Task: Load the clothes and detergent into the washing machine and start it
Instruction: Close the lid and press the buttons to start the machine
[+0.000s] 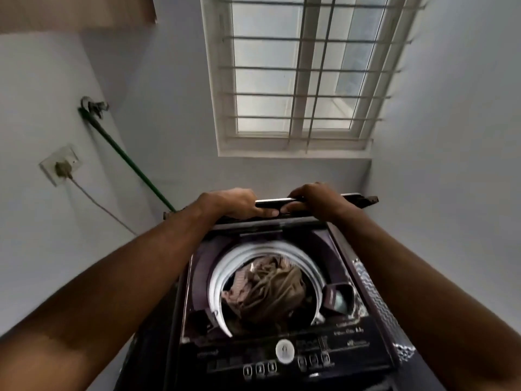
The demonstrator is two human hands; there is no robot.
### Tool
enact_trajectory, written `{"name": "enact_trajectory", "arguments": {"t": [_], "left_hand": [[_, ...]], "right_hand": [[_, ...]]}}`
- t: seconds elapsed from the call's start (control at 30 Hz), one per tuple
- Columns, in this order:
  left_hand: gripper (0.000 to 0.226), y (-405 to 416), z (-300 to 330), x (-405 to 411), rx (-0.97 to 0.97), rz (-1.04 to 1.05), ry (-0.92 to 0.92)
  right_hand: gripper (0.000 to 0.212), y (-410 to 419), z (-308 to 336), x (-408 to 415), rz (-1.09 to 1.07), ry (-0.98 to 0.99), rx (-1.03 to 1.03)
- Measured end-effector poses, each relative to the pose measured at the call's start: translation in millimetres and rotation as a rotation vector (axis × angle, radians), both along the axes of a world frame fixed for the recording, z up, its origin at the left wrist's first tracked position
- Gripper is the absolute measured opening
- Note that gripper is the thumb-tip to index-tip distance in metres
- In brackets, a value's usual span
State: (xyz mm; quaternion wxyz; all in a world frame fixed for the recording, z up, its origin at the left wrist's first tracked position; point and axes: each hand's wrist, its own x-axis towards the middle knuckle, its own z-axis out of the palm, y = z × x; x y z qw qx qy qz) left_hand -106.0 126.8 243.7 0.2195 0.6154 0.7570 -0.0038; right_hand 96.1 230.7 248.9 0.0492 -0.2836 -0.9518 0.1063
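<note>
So both my hands are up at 12 o'clock, left hand (234,203) and right hand (315,200) each with the grip curled round the folded lid (284,203), whose long axis runs 9 to 3. Clothes (267,289) sit in the drum (222,277) toward 6, straight below. I reckon the lid swings down toward me next.

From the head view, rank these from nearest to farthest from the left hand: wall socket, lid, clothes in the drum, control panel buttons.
1. lid: gripped by the left hand at the machine's back edge.
2. clothes: below, in the drum.
3. control panel buttons: front edge, nearest the camera.
4. wall socket: on the left wall, well apart from the machine.

Buttons and socket are a close call.
</note>
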Motion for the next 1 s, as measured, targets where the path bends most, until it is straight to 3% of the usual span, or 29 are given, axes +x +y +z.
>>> {"name": "enact_trajectory", "arguments": {"t": [0.13,0.3,0.43,0.53,0.67,0.77,1.0], "left_hand": [[0.079,-24,-23,18,0.053,0.023,0.002],[0.062,-52,-50,43,0.084,0.069,-0.049],[0.063,-77,-81,63,0.108,0.076,0.080],[0.081,-97,-110,77,0.117,0.112,0.088],[0.115,-112,-140,94,0.055,0.172,0.066],[0.114,-114,-153,101,0.049,0.196,0.043],[0.109,-118,-174,107,0.051,0.259,-0.014]], "right_hand": [[0.057,-15,-16,16,-0.010,-0.078,-0.052],[0.100,-30,-43,33,0.043,-0.187,-0.140],[0.075,-44,-76,45,0.053,-0.294,-0.127],[0.060,-59,-107,57,0.062,-0.345,-0.138],[0.091,-78,-139,68,0.070,-0.380,-0.140],[0.111,-85,-155,71,0.062,-0.394,-0.110],[0.118,-93,-180,69,0.048,-0.423,-0.040]]}}
